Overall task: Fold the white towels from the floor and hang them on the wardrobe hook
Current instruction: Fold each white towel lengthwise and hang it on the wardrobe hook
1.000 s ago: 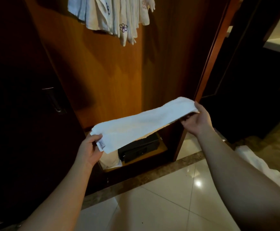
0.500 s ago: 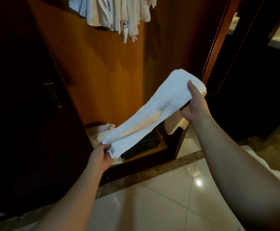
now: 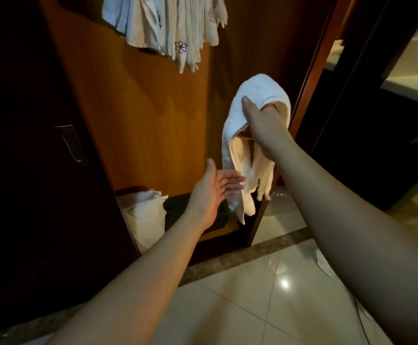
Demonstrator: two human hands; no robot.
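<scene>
A white towel point(image 3: 235, 135) drapes over the right hand point(image 3: 265, 125), its inner folds cream. Above the grip, pale hanging cloths point(image 3: 168, 26) carry a purple embroidered flower against an orange-brown wood panel point(image 3: 133, 115); below lie glossy beige floor tiles point(image 3: 265, 307)

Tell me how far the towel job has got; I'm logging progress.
Done: a bunch of towels already hangs at the top of the wardrobe. In hand: the right hand holds a folded white towel draped over it, with the left hand open by its lower end. Left: hanging this one, plus white cloth on the floor.
</scene>
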